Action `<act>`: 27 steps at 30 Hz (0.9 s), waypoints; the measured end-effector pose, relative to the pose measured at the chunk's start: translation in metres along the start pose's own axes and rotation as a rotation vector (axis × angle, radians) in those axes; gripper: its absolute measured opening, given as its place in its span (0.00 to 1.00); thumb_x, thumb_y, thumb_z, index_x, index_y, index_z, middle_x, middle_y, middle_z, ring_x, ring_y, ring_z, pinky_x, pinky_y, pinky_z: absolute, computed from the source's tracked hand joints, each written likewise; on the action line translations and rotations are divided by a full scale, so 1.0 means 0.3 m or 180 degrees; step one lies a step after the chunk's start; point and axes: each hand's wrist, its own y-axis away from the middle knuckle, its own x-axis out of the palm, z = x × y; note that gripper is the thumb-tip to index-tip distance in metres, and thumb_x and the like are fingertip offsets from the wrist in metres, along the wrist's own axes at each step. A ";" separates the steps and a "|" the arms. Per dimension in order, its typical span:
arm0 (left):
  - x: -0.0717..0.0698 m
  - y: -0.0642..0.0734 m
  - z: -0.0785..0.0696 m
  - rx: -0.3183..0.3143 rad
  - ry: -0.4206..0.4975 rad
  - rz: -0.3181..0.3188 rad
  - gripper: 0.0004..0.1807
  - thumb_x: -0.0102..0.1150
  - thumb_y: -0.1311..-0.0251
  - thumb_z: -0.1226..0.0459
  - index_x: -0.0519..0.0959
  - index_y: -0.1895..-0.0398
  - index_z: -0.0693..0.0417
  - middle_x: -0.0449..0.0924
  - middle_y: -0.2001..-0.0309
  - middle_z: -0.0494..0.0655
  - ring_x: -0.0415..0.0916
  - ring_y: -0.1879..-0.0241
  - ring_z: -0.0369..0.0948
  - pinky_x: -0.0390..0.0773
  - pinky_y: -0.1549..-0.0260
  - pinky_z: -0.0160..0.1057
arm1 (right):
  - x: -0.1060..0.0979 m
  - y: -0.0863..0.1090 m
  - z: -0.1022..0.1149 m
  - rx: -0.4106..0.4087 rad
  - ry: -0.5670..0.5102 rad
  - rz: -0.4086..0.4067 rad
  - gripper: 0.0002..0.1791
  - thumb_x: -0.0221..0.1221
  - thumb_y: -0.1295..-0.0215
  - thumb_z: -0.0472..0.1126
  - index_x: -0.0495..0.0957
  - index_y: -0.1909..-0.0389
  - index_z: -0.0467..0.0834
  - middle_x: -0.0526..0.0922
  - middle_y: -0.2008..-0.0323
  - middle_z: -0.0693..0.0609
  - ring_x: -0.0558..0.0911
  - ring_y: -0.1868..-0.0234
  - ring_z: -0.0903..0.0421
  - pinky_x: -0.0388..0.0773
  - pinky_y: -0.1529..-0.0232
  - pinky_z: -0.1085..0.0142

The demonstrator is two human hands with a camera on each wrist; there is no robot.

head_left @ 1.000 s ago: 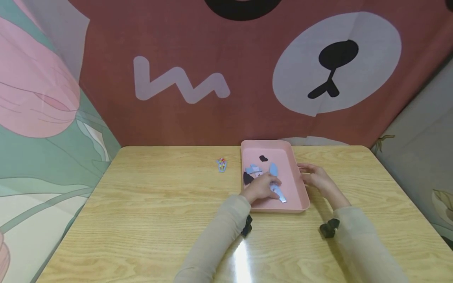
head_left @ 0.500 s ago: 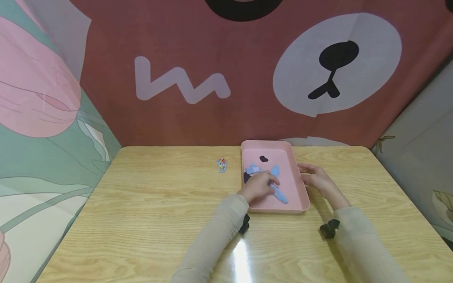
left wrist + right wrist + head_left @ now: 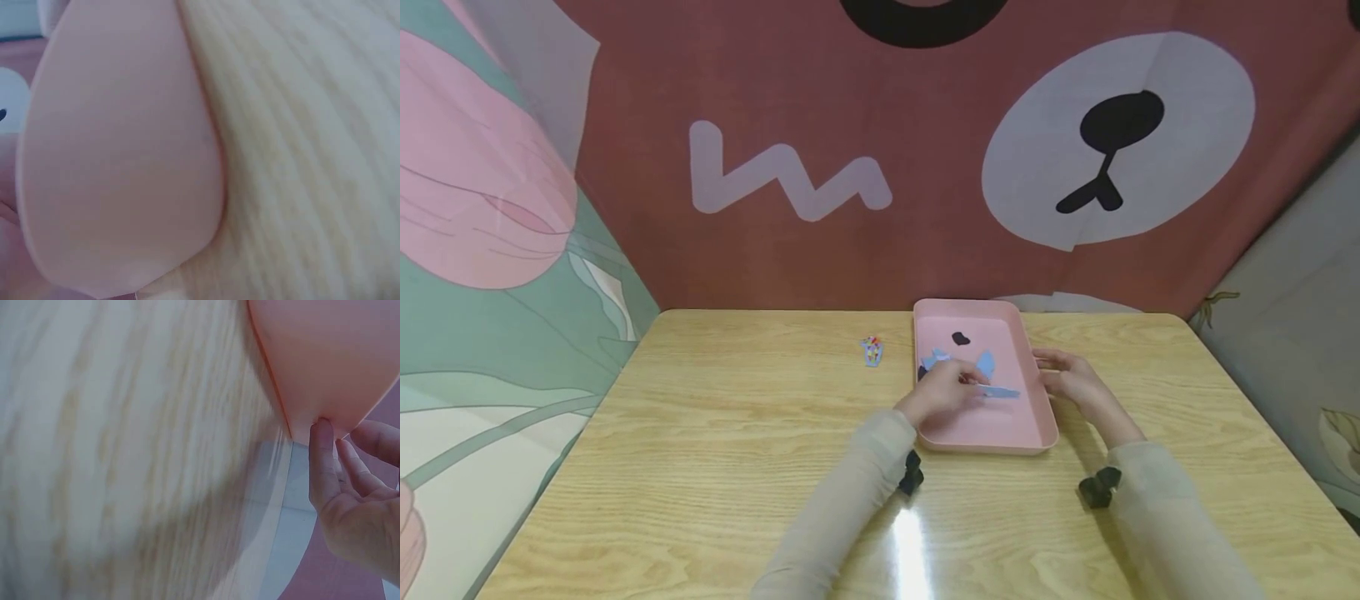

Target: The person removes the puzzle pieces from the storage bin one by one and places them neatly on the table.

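A shallow pink tray (image 3: pixel 1000 435) stands on the wooden table. Over its left side reaches my left hand (image 3: pixel 943 388), pinching a flat, light blue piece (image 3: pixel 1002 392) whose kind I cannot tell. Behind that lies another light blue piece (image 3: pixel 986 363), and a small black piece (image 3: pixel 961 338) is farther back. Several pale blue scraps (image 3: pixel 935 357) sit by the tray's left wall, partly hidden by the hand. My right hand (image 3: pixel 1080 386) touches the tray's right outer wall; in the right wrist view its extended fingers (image 3: pixel 322 453) meet the pink wall (image 3: pixel 325 369). The left wrist view is mostly tray wall (image 3: pixel 119 150).
Left of the tray, a small light blue piece with multicoloured spots (image 3: pixel 872 351) lies on the table (image 3: pixel 737 433). A printed reddish-brown curtain (image 3: pixel 925 250) hangs close behind the table's back edge.
The light blue piece in my left hand has turned from slanting toward the front to pointing nearly straight right. That hand has shifted slightly left; the right hand stays at the tray wall.
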 end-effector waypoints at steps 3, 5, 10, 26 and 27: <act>-0.021 0.005 0.007 -0.0030 0.0364 -0.0162 0.09 0.58 0.38 0.66 0.82 0.56 0.57 0.82 0.58 0.51 0.77 0.59 0.38 0.75 0.61 0.26 | 0.002 -0.001 -0.001 -0.0006 -0.0039 0.0000 0.32 0.48 0.33 0.32 0.51 0.30 0.28 0.59 0.35 0.26 0.75 0.63 0.75 0.77 0.60 0.77; -0.037 0.007 0.010 -0.0056 0.0503 -0.0290 0.10 0.58 0.38 0.66 0.81 0.55 0.58 0.82 0.57 0.53 0.79 0.58 0.42 0.75 0.63 0.25 | 0.003 -0.002 -0.002 -0.0019 -0.0045 0.0004 0.32 0.47 0.33 0.32 0.51 0.30 0.28 0.59 0.35 0.25 0.75 0.62 0.75 0.77 0.59 0.78; -0.076 0.014 0.022 -0.0111 0.0776 -0.0540 0.11 0.57 0.37 0.67 0.79 0.53 0.60 0.81 0.54 0.57 0.81 0.56 0.50 0.81 0.62 0.32 | 0.001 0.000 -0.005 -0.0042 -0.0025 0.0011 0.32 0.47 0.32 0.32 0.51 0.30 0.27 0.59 0.35 0.25 0.75 0.61 0.74 0.77 0.59 0.77; -0.184 0.031 0.132 -0.0655 0.1966 -0.1883 0.13 0.57 0.38 0.70 0.76 0.50 0.64 0.78 0.53 0.57 0.79 0.55 0.55 0.84 0.60 0.46 | 0.002 0.001 -0.014 -0.0045 -0.0057 -0.0002 0.32 0.47 0.32 0.31 0.51 0.30 0.28 0.59 0.34 0.25 0.76 0.60 0.72 0.78 0.60 0.77; -0.190 0.034 0.140 -0.0657 0.1985 -0.1940 0.13 0.57 0.38 0.70 0.76 0.50 0.65 0.78 0.54 0.57 0.78 0.55 0.56 0.84 0.59 0.49 | 0.001 0.001 -0.015 -0.0051 -0.0058 0.0000 0.32 0.47 0.33 0.31 0.51 0.30 0.28 0.59 0.34 0.25 0.76 0.60 0.72 0.78 0.60 0.77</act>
